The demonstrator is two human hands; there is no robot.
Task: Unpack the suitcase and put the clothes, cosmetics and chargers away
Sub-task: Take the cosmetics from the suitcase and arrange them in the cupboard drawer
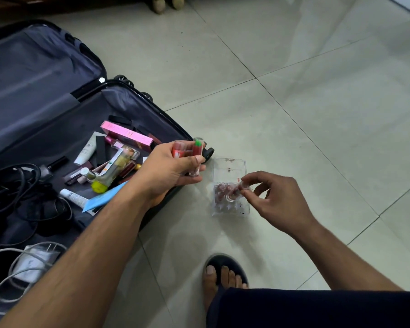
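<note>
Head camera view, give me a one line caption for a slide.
Left hand holds lipstick tubes while right hand places one in a clear organizer beside the open suitcase.

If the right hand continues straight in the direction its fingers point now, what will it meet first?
Probably the clear organizer on the floor: the right hand pinches a small tube over it, fingers pointing left and down. Depth is uncertain.

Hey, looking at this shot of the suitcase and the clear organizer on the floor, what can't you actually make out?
Head view only:
- Lipstick tubes: the left hand covers their lower parts; exact count unclear.
- Clear organizer: contents blurred, partly behind the right hand.
- Suitcase: cut off by the left edge; the left forearm hides part.
- Labels on the cosmetics: too small to read.
- White charger: cable runs off-frame.
</note>
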